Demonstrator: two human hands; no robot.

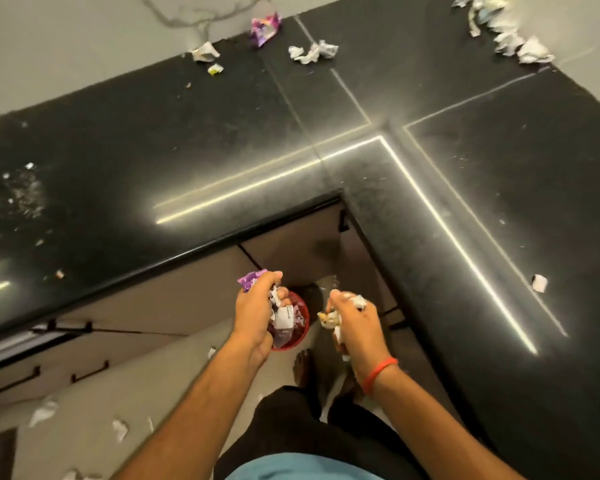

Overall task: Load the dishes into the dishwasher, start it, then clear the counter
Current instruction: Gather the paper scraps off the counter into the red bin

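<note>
My left hand (257, 306) grips a bunch of crumpled scraps, among them a purple wrapper (250, 279) and white paper, above a small red bin (300, 332) on the floor. To its right, my right hand (355, 323) holds crumpled white and yellowish paper (329, 318) beside the bin. Both hands are below the inner corner of the black L-shaped counter (361, 168). On the counter's far side lie another purple wrapper (264, 28) and crumpled white papers (313, 51). The bin holds wrappers and paper inside.
More torn paper is piled at the counter's far right (510, 39), and a single scrap (539, 283) lies near its right edge. Crumbs (23, 192) dot the left counter. Paper bits (42, 412) litter the floor by the cabinet drawers (90, 370). My bare feet (303, 370) stand by the bin.
</note>
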